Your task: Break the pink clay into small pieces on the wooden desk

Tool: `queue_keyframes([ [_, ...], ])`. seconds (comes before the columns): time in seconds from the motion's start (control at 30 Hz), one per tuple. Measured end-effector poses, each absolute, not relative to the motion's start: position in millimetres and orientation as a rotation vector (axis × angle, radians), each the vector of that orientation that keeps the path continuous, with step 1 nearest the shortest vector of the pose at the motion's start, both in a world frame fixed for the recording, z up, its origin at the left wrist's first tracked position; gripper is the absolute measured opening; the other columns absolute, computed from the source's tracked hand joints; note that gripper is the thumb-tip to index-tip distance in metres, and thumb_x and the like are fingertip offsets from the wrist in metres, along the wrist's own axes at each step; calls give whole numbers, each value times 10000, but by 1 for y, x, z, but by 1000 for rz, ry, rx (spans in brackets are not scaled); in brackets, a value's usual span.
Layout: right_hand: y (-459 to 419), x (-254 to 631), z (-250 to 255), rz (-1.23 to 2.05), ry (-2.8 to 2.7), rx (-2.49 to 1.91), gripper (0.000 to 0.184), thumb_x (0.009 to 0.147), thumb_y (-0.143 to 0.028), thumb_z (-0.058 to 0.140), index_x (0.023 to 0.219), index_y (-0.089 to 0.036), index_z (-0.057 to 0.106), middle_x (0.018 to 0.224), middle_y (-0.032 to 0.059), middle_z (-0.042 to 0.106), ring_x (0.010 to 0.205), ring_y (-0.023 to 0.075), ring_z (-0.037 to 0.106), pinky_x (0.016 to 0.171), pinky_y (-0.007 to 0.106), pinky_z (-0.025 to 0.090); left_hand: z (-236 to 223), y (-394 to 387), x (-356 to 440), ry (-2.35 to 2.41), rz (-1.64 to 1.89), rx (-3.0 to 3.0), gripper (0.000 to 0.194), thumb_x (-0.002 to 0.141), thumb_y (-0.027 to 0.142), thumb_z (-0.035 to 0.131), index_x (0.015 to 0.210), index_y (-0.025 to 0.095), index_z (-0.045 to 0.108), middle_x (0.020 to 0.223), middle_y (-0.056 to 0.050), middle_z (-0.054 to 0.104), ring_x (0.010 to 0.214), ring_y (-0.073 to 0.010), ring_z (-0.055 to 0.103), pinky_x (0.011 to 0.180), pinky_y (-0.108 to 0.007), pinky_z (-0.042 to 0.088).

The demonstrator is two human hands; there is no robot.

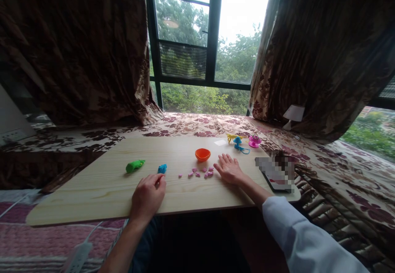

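Note:
My left hand rests on the wooden board with its fingers curled in, just below a small blue clay lump; something thin may be pinched in it, but I cannot make it out. My right hand lies flat and open on the board, fingers stretched out, just right of several small pink clay bits. An orange bowl sits just beyond the pink bits. A green clay piece lies to the left of the blue lump.
Yellow, blue and pink clay figures stand at the board's far right corner. A blurred flat object lies at the right edge. Floral bedding surrounds the board, with curtains and a window behind. A white power strip lies at lower left.

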State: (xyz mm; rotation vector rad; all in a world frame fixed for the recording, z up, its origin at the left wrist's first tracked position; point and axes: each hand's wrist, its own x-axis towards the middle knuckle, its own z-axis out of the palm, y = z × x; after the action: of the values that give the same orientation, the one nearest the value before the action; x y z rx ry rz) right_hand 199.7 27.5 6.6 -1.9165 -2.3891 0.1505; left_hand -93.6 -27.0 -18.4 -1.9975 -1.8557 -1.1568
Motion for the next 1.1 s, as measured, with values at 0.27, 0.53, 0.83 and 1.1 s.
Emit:
queue_keyframes([
  [0.27,-47,190,3,115,-2564,-1703,674,852,-614,122,1403,-225,114,1467,2,85,1336,182,-1,1058,387,12,-18,-29,-92,-1864,-1171,-2002,225,793,321,428,831,202,615,855,-39,649,847,-206,559,805,-296,404],
  [0.53,37,205,8,114,-2383,-1921,664,889,-548,95,1397,-121,130,1459,129,80,1325,272,20,1025,474,47,-18,-28,-92,-1871,-1153,-2004,228,799,316,420,838,195,610,861,-38,646,845,-198,559,810,-288,405],
  [0.83,-48,190,4,107,-2590,-1676,681,853,-618,146,1399,-211,144,1467,36,95,1334,204,-2,1055,406,15,-15,-31,-91,-1877,-1192,-1993,245,792,315,412,830,192,621,849,-49,648,851,-206,561,803,-298,411],
  [1.1,0,202,6,130,-2458,-1759,619,886,-555,194,1383,-187,208,1457,87,139,1327,264,46,1032,503,52,-15,-31,-90,-1870,-1205,-2013,233,786,301,420,828,194,622,855,-46,651,846,-208,559,805,-310,415],
])
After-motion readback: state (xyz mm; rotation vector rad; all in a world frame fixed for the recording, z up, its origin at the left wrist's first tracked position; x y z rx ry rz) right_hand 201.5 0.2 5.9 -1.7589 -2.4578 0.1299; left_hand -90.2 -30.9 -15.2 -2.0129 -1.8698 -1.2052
